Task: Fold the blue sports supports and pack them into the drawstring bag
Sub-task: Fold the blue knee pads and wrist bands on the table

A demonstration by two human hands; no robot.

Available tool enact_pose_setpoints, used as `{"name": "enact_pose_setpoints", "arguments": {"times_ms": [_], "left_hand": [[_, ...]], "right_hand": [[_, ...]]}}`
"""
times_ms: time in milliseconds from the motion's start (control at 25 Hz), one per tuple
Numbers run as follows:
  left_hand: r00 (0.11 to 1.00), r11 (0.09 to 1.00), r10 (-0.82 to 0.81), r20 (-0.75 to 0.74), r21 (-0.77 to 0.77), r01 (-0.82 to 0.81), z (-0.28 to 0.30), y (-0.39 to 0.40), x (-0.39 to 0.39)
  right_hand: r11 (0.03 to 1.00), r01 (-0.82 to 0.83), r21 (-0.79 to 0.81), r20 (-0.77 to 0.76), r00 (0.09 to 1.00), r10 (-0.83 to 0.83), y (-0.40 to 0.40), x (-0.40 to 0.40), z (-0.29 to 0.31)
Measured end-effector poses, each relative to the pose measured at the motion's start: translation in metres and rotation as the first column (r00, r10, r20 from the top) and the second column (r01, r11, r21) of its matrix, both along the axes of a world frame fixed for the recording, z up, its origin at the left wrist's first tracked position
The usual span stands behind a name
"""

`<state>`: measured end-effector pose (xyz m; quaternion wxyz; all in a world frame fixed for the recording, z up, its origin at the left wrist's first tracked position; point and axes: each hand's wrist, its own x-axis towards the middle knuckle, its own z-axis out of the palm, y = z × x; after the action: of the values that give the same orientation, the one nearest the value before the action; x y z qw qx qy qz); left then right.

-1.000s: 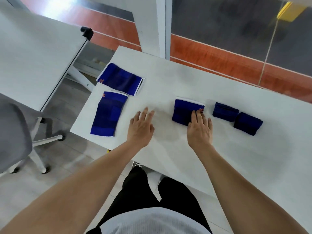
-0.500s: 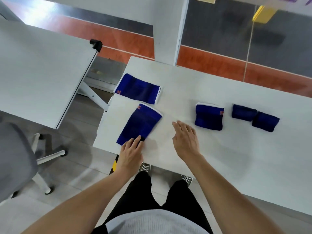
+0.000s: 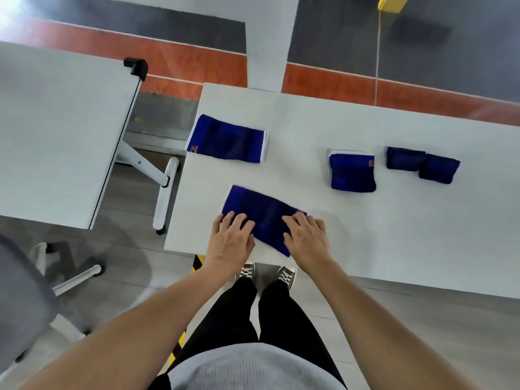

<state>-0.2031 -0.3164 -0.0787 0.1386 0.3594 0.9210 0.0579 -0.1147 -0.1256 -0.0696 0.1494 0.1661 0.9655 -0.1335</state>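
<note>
A flat blue support (image 3: 263, 213) lies slantwise near the white table's (image 3: 394, 235) front edge. My left hand (image 3: 231, 240) presses on its left end and my right hand (image 3: 306, 239) on its right end, fingers spread flat on the cloth. A second unfolded blue support (image 3: 226, 142) lies at the table's far left corner. A folded blue support (image 3: 353, 171) sits in the middle, and two smaller dark blue folded pieces (image 3: 405, 159) (image 3: 439, 168) lie side by side to its right. No drawstring bag is in view.
Another white table (image 3: 56, 130) stands to the left, with a gap of floor between. A grey office chair (image 3: 25, 299) is at the lower left. A white pillar (image 3: 267, 43) rises behind the work table. My legs and shoes are below the front edge.
My left hand pulled the unfolded support from the table's left side toward the front edge and turned it slantwise. My right hand left the folded support and now rests on the pulled one.
</note>
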Motion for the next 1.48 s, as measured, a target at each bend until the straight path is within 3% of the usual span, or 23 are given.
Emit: {"name": "enact_pose_setpoints", "arguments": {"times_ms": [160, 360, 520, 600, 680, 800, 920, 1080, 1240, 1360, 1480], "left_hand": [[0.999, 0.995, -0.031, 0.044, -0.095, 0.035, 0.004, 0.027, -0.005], [0.969, 0.957, -0.234, 0.075, -0.156, 0.243, -0.001, 0.076, -0.022], [0.952, 0.939, -0.295, 0.087, -0.159, 0.305, 0.0, 0.107, -0.043], [0.966, 0.969, -0.239, 0.095, -0.04, 0.244, 0.003, 0.109, -0.056], [0.993, 0.997, -0.062, 0.098, 0.057, 0.056, 0.007, 0.107, -0.078], [0.967, 0.977, 0.212, 0.139, -0.047, -0.207, 0.007, 0.095, -0.126], [0.964, 0.96, 0.214, 0.155, -0.216, -0.178, 0.006, 0.077, -0.155], [0.984, 0.947, 0.143, 0.104, -0.303, -0.106, 0.013, 0.067, -0.126], [0.942, 0.924, 0.294, 0.165, -0.3, -0.236, 0.017, 0.06, -0.058], [0.875, 0.883, 0.436, 0.209, -0.288, -0.371, 0.02, 0.059, -0.027], [0.821, 0.85, 0.525, 0.227, -0.183, -0.493, 0.021, 0.052, -0.031]], "right_hand": [[0.998, 0.053, -0.026, -0.052, 0.997, -0.054, 0.004, 0.013, -0.001], [0.99, 0.138, -0.002, -0.072, 0.988, -0.138, 0.012, 0.042, -0.005], [0.985, 0.171, 0.035, -0.087, 0.982, -0.168, 0.015, 0.04, -0.011], [0.982, 0.188, 0.032, -0.096, 0.978, -0.184, 0.017, 0.032, -0.013], [0.977, 0.212, 0.017, -0.105, 0.972, -0.209, 0.021, 0.026, -0.015], [0.971, 0.24, 0.013, -0.126, 0.963, -0.237, 0.024, 0.024, -0.016], [0.969, 0.248, 0.025, -0.144, 0.96, -0.242, 0.026, 0.022, -0.015], [0.964, 0.264, 0.031, -0.208, 0.945, -0.253, 0.022, 0.01, -0.01], [0.979, 0.192, -0.072, -0.222, 0.954, -0.204, 0.005, -0.009, -0.001], [0.985, 0.111, -0.129, -0.103, 0.987, -0.125, -0.013, -0.009, 0.001], [0.98, 0.126, -0.153, -0.029, 0.991, -0.132, -0.035, 0.005, -0.003]]}}
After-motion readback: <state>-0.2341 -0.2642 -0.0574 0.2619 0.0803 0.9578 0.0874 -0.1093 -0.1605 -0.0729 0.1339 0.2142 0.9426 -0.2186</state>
